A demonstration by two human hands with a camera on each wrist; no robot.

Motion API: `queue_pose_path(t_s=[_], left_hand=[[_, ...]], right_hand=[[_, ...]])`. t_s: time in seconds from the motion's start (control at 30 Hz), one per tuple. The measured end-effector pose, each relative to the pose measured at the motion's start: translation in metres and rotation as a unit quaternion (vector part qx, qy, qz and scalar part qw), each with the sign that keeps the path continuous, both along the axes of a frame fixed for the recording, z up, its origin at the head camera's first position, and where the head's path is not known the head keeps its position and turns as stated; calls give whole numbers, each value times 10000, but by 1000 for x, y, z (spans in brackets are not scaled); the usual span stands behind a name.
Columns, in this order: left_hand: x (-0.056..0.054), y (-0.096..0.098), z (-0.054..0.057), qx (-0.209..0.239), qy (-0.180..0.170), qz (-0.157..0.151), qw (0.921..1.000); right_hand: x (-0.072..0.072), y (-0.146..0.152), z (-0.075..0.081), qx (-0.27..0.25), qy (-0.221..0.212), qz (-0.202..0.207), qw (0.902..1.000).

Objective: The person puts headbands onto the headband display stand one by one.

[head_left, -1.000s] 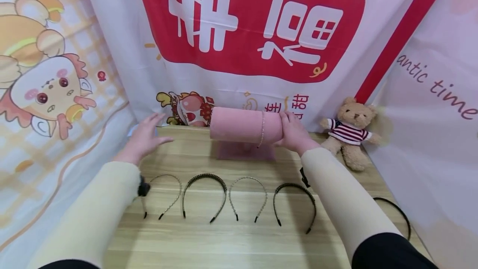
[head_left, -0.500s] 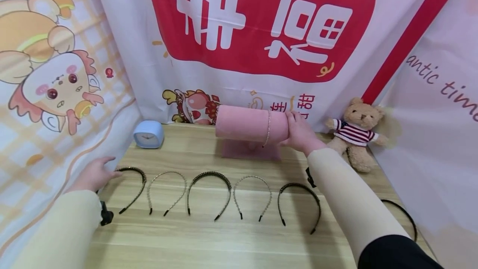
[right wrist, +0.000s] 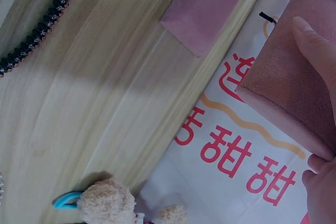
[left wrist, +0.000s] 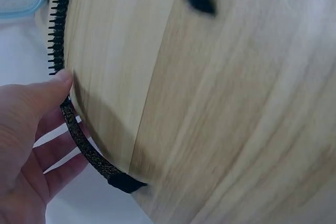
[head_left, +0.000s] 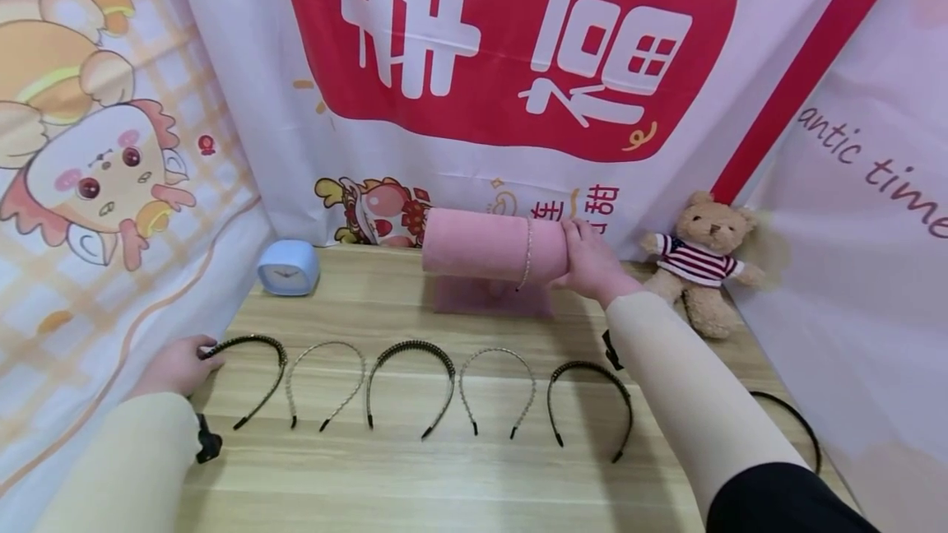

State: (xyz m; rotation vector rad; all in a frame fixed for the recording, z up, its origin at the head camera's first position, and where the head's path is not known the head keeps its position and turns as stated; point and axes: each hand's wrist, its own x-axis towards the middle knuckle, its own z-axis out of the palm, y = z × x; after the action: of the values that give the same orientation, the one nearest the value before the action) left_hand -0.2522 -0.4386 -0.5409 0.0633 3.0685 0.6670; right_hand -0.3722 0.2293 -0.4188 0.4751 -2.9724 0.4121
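Observation:
My left hand point(head_left: 194, 354) pinches the left end of a black toothed headband point(head_left: 255, 368) at the table's left edge. In the left wrist view the thumb point(left wrist: 50, 92) lies on top of this headband point(left wrist: 84, 142) and the fingers sit beneath it. My right hand point(head_left: 576, 252) grips the right end of a pink velvet roll point(head_left: 481, 245) on its pink base point(head_left: 489, 296). One thin beaded headband point(head_left: 527, 253) hangs over the roll close to that hand. The right wrist view shows fingers point(right wrist: 317, 48) wrapped on the roll's end point(right wrist: 283, 85).
Several more headbands lie in a row on the wooden table point(head_left: 444, 475): a silvery one point(head_left: 326, 377), a dark one point(head_left: 411, 377), a beaded one point(head_left: 496, 381), a black one point(head_left: 588, 397). Another black headband point(head_left: 796, 426) lies far right. A blue clock point(head_left: 289, 267) and a teddy bear point(head_left: 699, 261) stand at the back.
My left hand came down from beside the pink roll to the table's left edge and took hold of the leftmost black headband. The right hand stayed on the roll.

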Motion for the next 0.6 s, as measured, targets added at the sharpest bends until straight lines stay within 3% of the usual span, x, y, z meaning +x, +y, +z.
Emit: queue_pose_path(t_s=[0.3,0.43,0.6], left_hand=[[-3,-8,-2,-85,-219,191,9995],[0,-4,11,15,-189,297,9994],[-4,4,26,28,220,271,9994]], right_hand=[[0,-2,1,16,43,19,10000],[0,-1,0,30,77,31,10000],[0,0,-1,38,101,45,9999]])
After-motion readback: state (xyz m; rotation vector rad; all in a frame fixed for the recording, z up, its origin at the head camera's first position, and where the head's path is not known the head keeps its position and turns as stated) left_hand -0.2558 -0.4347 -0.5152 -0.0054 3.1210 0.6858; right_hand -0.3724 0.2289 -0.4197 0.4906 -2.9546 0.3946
